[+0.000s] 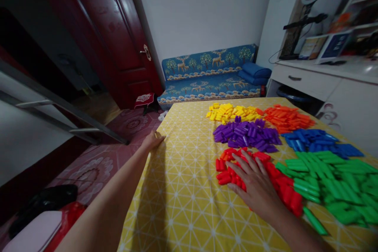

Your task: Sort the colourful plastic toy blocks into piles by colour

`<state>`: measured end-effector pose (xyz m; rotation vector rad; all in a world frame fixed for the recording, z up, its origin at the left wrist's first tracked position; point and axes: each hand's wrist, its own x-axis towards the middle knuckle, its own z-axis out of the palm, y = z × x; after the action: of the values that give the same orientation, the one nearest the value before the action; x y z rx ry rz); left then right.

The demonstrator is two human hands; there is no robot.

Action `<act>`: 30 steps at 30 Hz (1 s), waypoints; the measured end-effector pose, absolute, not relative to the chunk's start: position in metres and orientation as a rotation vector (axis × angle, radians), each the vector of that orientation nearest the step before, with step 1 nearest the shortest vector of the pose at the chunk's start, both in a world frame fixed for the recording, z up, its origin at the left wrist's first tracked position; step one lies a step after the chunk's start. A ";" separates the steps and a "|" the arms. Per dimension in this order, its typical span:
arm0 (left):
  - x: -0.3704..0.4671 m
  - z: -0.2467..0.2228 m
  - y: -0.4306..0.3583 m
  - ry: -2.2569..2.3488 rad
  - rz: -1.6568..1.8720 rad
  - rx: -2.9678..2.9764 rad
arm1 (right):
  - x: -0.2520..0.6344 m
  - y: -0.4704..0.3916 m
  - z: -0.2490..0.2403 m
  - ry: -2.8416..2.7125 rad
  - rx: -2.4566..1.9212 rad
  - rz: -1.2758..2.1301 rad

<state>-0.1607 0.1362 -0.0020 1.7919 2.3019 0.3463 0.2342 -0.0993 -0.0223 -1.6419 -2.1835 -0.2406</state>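
My right hand [252,179] lies with fingers spread over a pile of small red plastic tube-shaped pieces [227,175], palm down and hiding part of it. At the left edge of the table, my left hand [152,141] grips the yellow patterned tablecloth [183,165] at the rim, thumb on top; its other fingers are mostly hidden. Just beyond the red pile are purple pieces [246,133]. Green pieces [339,183] spread out to the right, and a single green piece [315,220] lies apart near my right forearm.
Farther back on the table are piles of yellow [233,112], orange [286,118] and blue pieces [315,141]. Behind the table stands a blue patterned sofa [203,82]. A white cabinet [310,78] is on the right, a metal ladder [59,106] on the left.
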 end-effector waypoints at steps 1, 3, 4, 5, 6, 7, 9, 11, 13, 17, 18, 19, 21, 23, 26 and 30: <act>-0.162 -0.003 0.138 2.334 0.387 1.757 | 0.234 -0.100 -0.022 -2.186 -1.640 -0.241; -0.167 -0.005 0.139 2.365 0.467 1.715 | 0.235 -0.100 -0.022 -2.191 -1.638 -0.237; -0.172 -0.006 0.138 2.358 0.503 1.712 | 0.235 -0.100 -0.022 -2.193 -1.640 -0.233; -0.176 -0.006 0.138 2.333 0.536 1.720 | 0.235 -0.100 -0.022 -2.194 -1.642 -0.229; -0.182 -0.006 0.137 2.297 0.564 1.732 | 0.235 -0.100 -0.022 -2.196 -1.644 -0.226; -0.186 -0.005 0.136 2.256 0.588 1.742 | 0.235 -0.100 -0.022 -2.197 -1.646 -0.224; -0.192 -0.004 0.134 2.185 0.619 1.753 | 0.235 -0.100 -0.022 -2.197 -1.649 -0.220; -0.192 -0.006 0.132 2.133 0.629 1.768 | 0.236 -0.099 -0.022 -2.199 -1.650 -0.217; -0.188 -0.011 0.127 2.100 0.629 1.796 | 0.236 -0.099 -0.022 -2.202 -1.650 -0.215; -0.198 -0.020 0.110 2.013 0.613 1.906 | 0.237 -0.098 -0.022 -2.211 -1.652 -0.218; -0.207 -0.020 0.105 2.001 0.593 1.929 | 0.237 -0.098 -0.022 -2.209 -1.654 -0.219; -0.216 -0.018 0.101 2.013 0.567 1.944 | 0.237 -0.098 -0.022 -2.208 -1.655 -0.221; -0.230 -0.010 0.092 2.108 0.529 1.985 | 0.237 -0.098 -0.022 -2.209 -1.656 -0.224; -0.231 -0.002 0.080 2.170 0.548 2.130 | 0.237 -0.098 -0.022 -2.210 -1.654 -0.232; -0.204 -0.001 0.054 1.890 0.507 2.569 | 0.237 -0.098 -0.022 -2.200 -1.649 -0.254; -0.159 -0.020 0.031 1.563 0.326 2.768 | 0.237 -0.097 -0.024 -2.204 -1.633 -0.284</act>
<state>-0.1593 0.0314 -0.0201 2.7677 1.5631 0.3261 0.2371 -0.0971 -0.0235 -1.6332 -2.2043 -0.2842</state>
